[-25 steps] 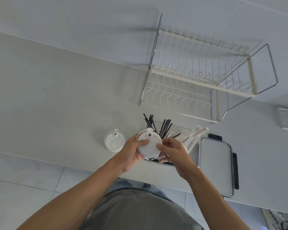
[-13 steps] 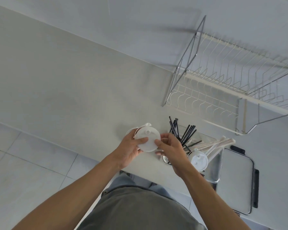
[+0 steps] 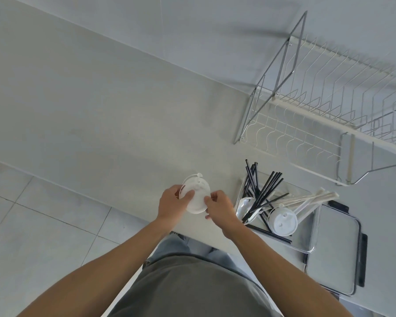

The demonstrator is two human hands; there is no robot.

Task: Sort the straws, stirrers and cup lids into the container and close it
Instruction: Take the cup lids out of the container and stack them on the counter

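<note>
A white cup lid [image 3: 196, 197] is held over the counter's [image 3: 101, 124] near edge, gripped from both sides; the left hand [image 3: 173, 205] curls round its left rim with the thumb laid across the top, and the right hand [image 3: 218, 207] pinches its right rim between thumb and forefinger, its other fingers curled loosely beneath (whether a second lid is stacked under the first cannot be told). Both forearms reach up from the bottom of the view, bare, and meet at the lid.

To the right, near the same edge, stands a clear container [image 3: 306, 239], open; inside it a second cup lid [image 3: 282, 221] lies on the bottom, a bundle of black straws [image 3: 264, 191] leans out over the far rim (too many and too crossed to count), and a few white stirrers [image 3: 311, 199] poke out over the right rim. The container's lid [image 3: 336, 255] lies flat just beside it on the right, black clips along its edge.

One wire dish rack [image 3: 318, 124] stands at the counter's far right.
</note>
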